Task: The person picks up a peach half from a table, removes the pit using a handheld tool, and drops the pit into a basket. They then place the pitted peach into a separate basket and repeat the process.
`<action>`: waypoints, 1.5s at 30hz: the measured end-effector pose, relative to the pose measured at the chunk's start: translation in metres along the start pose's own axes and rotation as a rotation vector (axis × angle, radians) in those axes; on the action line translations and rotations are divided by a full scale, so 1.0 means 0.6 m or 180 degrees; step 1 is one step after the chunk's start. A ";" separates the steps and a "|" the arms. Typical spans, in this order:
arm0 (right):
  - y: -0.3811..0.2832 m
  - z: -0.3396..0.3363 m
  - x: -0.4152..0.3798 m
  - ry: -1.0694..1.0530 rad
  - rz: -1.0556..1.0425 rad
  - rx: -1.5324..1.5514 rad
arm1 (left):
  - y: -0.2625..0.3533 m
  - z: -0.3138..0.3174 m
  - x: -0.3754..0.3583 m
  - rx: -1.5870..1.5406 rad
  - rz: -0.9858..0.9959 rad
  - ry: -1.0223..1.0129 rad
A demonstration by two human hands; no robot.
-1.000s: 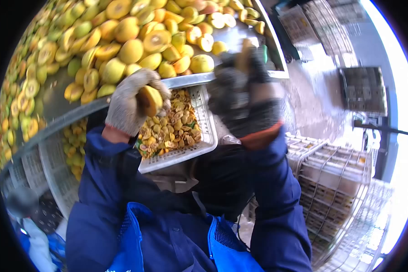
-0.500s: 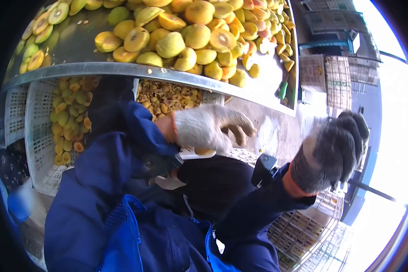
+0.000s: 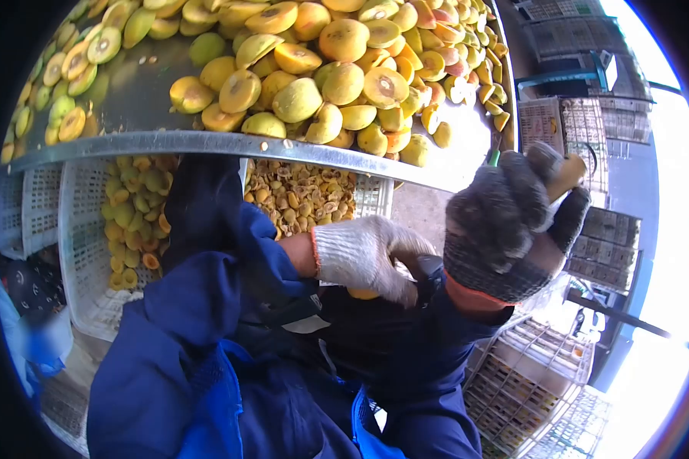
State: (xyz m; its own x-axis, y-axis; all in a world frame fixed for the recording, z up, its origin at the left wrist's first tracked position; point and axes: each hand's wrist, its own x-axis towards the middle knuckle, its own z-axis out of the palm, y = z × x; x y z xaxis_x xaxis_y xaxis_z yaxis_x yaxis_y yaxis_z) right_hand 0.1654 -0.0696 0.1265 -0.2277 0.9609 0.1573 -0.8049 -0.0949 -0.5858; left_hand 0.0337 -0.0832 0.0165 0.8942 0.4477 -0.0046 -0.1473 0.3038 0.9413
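My left hand (image 3: 371,256), in a whitish glove, is curled low in front of my body. A yellow piece (image 3: 362,293) shows under its edge; what its fingers hold is hidden. At the right, my right hand (image 3: 513,222), in a dark grey glove, is raised with bent fingers. It grips a tan piece (image 3: 566,176) between thumb and fingers; its kind is unclear. A green handle (image 3: 494,157) shows just above this hand at the table's corner. Halved yellow fruits (image 3: 298,99) are heaped on the metal table (image 3: 149,143).
Below the table edge stand a white crate (image 3: 84,252) of fruit halves and another crate (image 3: 375,197) with small brownish pieces. A wire basket (image 3: 528,359) is at the lower right. Stacked crates (image 3: 605,245) line the right side. Light-coloured fabric shows at the left edge.
My right hand has moved up and left, and a tan piece now shows in its grip. My left hand has moved slightly right and down, its fingers more curled. The view has shifted slightly.
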 end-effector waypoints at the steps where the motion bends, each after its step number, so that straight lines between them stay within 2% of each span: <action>1: -0.006 -0.014 -0.011 -0.0019 -0.0086 0.0043 | -0.014 -0.002 0.009 0.0173 -0.0014 0.0350; 3: -0.018 -0.033 -0.041 0.0348 -0.0315 -0.0874 | -0.038 -0.030 0.006 0.0508 0.0316 0.1374; 5: -0.011 -0.054 -0.073 0.0884 -0.0425 -0.0938 | -0.026 -0.047 -0.008 -0.1603 0.0030 0.1802; 7: 0.022 -0.096 -0.112 0.1565 -0.0358 -0.0839 | -0.023 -0.051 -0.013 -0.2143 0.0900 0.1763; 9: 0.050 -0.076 -0.109 0.2022 0.0231 -0.2119 | -0.017 -0.049 0.000 -0.2419 0.1156 0.1876; 10: 0.062 -0.078 -0.106 0.2292 0.0504 -0.2252 | -0.013 -0.043 0.005 -0.2472 0.1174 0.1905; 11: 0.072 -0.088 -0.105 0.2207 0.0722 -0.2549 | -0.010 -0.037 0.011 -0.2531 0.1201 0.1929; 13: 0.086 -0.112 -0.100 0.2052 0.0575 -0.3103 | -0.016 -0.030 0.019 -0.2484 0.1178 0.1878; 14: 0.080 -0.124 -0.102 0.2015 0.0578 -0.3422 | -0.017 -0.030 0.019 -0.2352 0.0977 0.1853; 15: 0.074 -0.132 -0.099 0.2043 0.0588 -0.3375 | -0.019 -0.030 0.019 -0.2229 0.0783 0.1827; 16: 0.067 -0.137 -0.094 0.2145 0.0606 -0.3350 | -0.022 -0.029 0.016 -0.1665 0.0596 0.1929; 17: 0.062 -0.143 -0.090 0.2235 0.0618 -0.3327 | -0.021 -0.035 0.013 -0.1645 0.0565 0.1937; 19: 0.058 -0.149 -0.088 0.2132 0.0455 -0.3425 | -0.015 -0.049 0.007 -0.0717 0.0054 0.1709; 20: 0.050 -0.141 -0.083 0.2204 0.0430 -0.3017 | -0.004 -0.045 0.007 -0.1014 -0.0192 0.1867; 21: 0.046 -0.134 -0.078 0.2256 0.0404 -0.2609 | -0.003 -0.042 0.010 -0.0996 -0.0214 0.1879; 23: 0.034 -0.135 -0.089 0.2068 0.0566 -0.2728 | -0.003 -0.035 0.013 -0.1801 0.0345 0.2317; 24: 0.038 -0.133 -0.099 0.2050 0.0607 -0.2718 | -0.013 -0.059 0.001 -0.1747 0.0487 0.1738; 25: 0.043 -0.129 -0.109 0.2028 0.0646 -0.2716 | -0.009 -0.062 -0.003 -0.1720 0.0495 0.1758; 27: 0.060 -0.116 -0.124 0.1782 0.0978 -0.2594 | -0.005 -0.060 -0.007 -0.2183 0.0687 0.1742; 29: 0.078 -0.135 -0.141 0.0784 0.1018 -0.3131 | -0.003 -0.069 -0.004 -0.2236 0.0599 0.1865; 30: 0.092 -0.139 -0.141 0.0207 -0.0004 -0.4180 | -0.008 -0.068 -0.001 -0.2071 0.0483 0.2299; 31: 0.100 -0.144 -0.154 0.0650 0.1177 -0.3143 | -0.013 -0.067 0.006 -0.1885 0.0377 0.2726; 32: 0.113 -0.152 -0.151 0.0263 0.0318 -0.3948 | -0.016 -0.067 0.007 -0.1865 0.0370 0.2743; 33: 0.124 -0.155 -0.147 -0.0136 -0.0590 -0.4689 | -0.019 -0.068 0.007 -0.2053 0.0662 0.2393; 34: 0.125 -0.152 -0.146 -0.0132 -0.0595 -0.4664 | -0.021 -0.069 0.006 -0.2231 0.0949 0.2032; 36: 0.120 -0.140 -0.146 0.0256 0.0669 -0.4181 | -0.020 -0.068 0.006 -0.2374 0.0981 0.2079; 37: 0.119 -0.139 -0.143 0.0262 0.0675 -0.4170 | -0.018 -0.067 0.006 -0.2530 0.1033 0.2110; 39: 0.122 -0.139 -0.132 -0.0302 -0.0165 -0.5325 | -0.015 -0.069 0.003 -0.2600 0.0996 0.2159; 40: 0.128 -0.127 -0.129 0.0319 0.0751 -0.4076 | -0.017 -0.069 0.003 -0.2517 0.0818 0.2408; 41: 0.135 -0.124 -0.125 0.0319 0.0757 -0.4056 | -0.018 -0.070 0.003 -0.2431 0.0638 0.2652; 43: 0.144 -0.120 -0.122 0.0394 0.0269 -0.4576 | -0.022 -0.066 0.000 -0.2228 0.0575 0.2791; 44: 0.142 -0.115 -0.121 0.0757 0.0552 -0.4331 | -0.024 -0.064 -0.001 -0.2300 0.0623 0.2736; 45: 0.142 -0.113 -0.119 0.0761 0.0565 -0.4335 | -0.024 -0.063 -0.002 -0.2367 0.0680 0.2676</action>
State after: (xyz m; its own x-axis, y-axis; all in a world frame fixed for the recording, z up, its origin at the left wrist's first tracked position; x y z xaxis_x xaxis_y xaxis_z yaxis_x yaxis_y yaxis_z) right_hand 0.1503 -0.1289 0.0114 -0.0604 0.9965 -0.0570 0.4160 -0.0268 -0.9090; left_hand 0.0189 -0.0560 -0.0097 0.2960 0.8862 -0.3564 -0.7267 0.4511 0.5181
